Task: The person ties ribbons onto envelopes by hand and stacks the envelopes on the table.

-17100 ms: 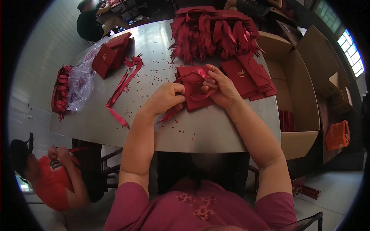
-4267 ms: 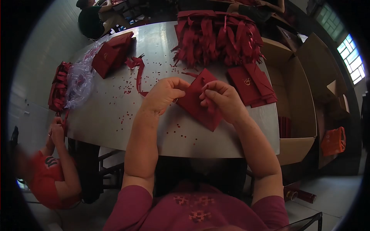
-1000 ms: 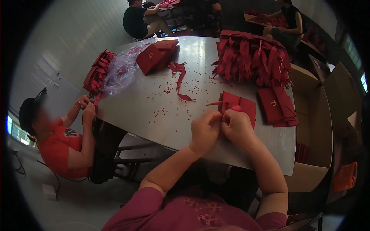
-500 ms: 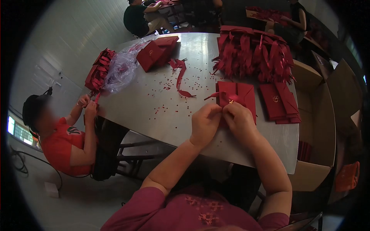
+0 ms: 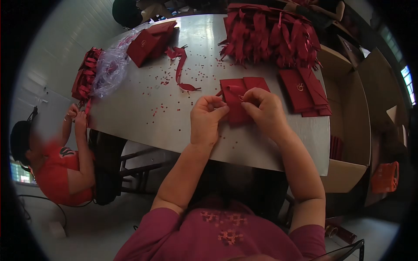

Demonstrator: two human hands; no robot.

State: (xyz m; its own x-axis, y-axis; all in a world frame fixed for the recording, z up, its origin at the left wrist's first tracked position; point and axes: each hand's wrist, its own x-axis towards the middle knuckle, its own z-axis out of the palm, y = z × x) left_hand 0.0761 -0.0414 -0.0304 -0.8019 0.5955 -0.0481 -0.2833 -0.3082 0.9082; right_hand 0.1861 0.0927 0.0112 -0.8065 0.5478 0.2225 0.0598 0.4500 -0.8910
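Observation:
A dark red paper gift bag (image 5: 237, 114) lies flat on the table in front of me, with a red ribbon (image 5: 235, 90) across its upper part. My right hand (image 5: 267, 114) is over the bag's right side, its thumb and forefinger pinched on the ribbon near the gold mark. My left hand (image 5: 205, 119) is at the bag's left edge, fingers curled and thumb against the forefinger. Whatever lies between those left fingertips is too small to make out. A ribbon end shows just behind the left fingers.
Folded red bags (image 5: 303, 93) lie at right, before a ribboned pile (image 5: 270, 37). More bags (image 5: 150, 42), loose ribbon (image 5: 179, 69), plastic wrap (image 5: 111, 71) and confetti lie left. An open carton (image 5: 348, 176) stands right of the table. A co-worker (image 5: 65, 167) handles ribbon at left.
My hands have moved apart, the left one drawing away from the ribbon to the bag's left edge. The right hand stays near the ribbon. The whole view has shifted.

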